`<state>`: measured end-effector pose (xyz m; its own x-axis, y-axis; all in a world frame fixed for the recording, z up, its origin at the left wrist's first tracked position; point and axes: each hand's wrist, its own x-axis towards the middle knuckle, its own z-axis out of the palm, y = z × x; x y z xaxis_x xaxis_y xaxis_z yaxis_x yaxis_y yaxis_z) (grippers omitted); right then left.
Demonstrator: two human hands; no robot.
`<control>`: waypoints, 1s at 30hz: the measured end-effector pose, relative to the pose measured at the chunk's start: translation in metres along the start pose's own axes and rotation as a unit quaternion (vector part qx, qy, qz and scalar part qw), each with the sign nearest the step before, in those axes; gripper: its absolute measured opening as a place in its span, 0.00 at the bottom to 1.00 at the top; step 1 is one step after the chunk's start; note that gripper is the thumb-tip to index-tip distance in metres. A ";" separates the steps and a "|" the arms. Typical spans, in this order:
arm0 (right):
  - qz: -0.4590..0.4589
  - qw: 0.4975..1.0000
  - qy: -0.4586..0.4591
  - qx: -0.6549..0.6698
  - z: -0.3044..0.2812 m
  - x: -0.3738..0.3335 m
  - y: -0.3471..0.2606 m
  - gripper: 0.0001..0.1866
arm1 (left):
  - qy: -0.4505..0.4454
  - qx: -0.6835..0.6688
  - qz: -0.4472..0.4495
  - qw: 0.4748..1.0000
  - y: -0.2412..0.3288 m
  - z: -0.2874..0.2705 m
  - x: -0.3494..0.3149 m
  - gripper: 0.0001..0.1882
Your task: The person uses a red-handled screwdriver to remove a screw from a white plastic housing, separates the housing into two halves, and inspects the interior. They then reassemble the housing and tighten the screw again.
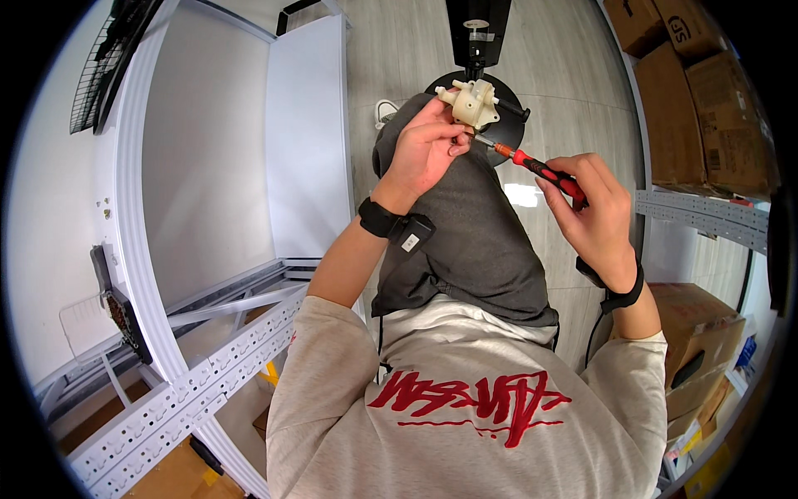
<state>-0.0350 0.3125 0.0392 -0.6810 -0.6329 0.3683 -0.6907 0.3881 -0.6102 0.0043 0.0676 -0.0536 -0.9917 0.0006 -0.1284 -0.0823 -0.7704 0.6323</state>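
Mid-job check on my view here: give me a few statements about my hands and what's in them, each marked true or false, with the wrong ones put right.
1. The left hand holds the cream plastic part. True.
2. The right hand is empty. False: it grips the screwdriver by its handle.
3. The screwdriver's shaft points toward the cream plastic part. True.
4. The screwdriver's handle is plain blue. False: it is red and black.
5. A black strap goes around the left wrist. True.
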 end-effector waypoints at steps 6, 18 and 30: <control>-0.003 1.000 0.018 0.009 0.000 0.001 0.002 0.09 | -0.001 -0.003 0.000 1.000 0.001 0.000 0.000 0.24; 0.026 0.998 0.006 0.063 0.006 0.002 0.013 0.09 | -0.002 -0.001 -0.003 1.000 0.002 -0.001 0.000 0.25; 0.031 0.994 0.013 0.106 0.010 0.006 0.028 0.10 | -0.003 0.025 -0.001 1.000 0.004 0.005 -0.001 0.25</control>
<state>-0.0554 0.3128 0.0172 -0.7288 -0.5930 0.3424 -0.5825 0.2740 -0.7653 0.0045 0.0676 -0.0470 -0.9921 0.0055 -0.1255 -0.0888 -0.7375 0.6695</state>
